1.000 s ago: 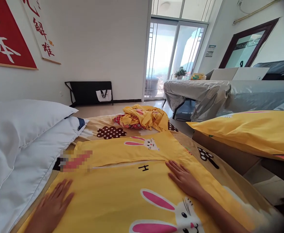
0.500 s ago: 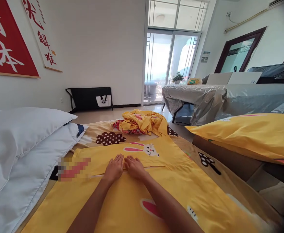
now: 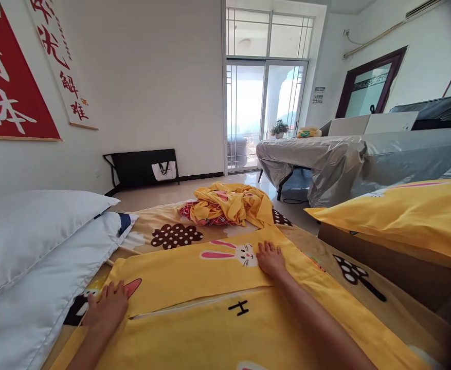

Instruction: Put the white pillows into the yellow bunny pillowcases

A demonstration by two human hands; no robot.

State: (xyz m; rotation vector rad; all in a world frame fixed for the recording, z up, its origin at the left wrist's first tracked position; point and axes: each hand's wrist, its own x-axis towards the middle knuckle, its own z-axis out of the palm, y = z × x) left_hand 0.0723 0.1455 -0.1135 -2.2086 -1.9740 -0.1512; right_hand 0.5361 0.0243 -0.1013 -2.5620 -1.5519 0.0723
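A yellow pillowcase [image 3: 179,275] with a rabbit print lies spread before me. A slit with a pale edge runs across it, and a black letter H shows below the slit. My left hand [image 3: 107,307] rests flat near its left edge, beside a pink-and-black printed shape, fingers apart. On the right, my right hand [image 3: 272,260] presses flat just beside the rabbit's face, its fingers slightly spread. Neither hand grips anything. The near part of the pillowcase runs out of view.
Beneath lies a tan patterned blanket [image 3: 302,237]. White pillows [image 3: 43,257] are stacked at left. Crumpled yellow cloth [image 3: 231,203] lies at the far end. A plump yellow pillow [image 3: 406,218] sits at right, before a plastic-covered table [image 3: 325,154].
My hands have moved apart from the middle of the pillowcase, the left toward its left edge, the right past the rabbit's face. The letter H has come into view. The camera has tilted up slightly.
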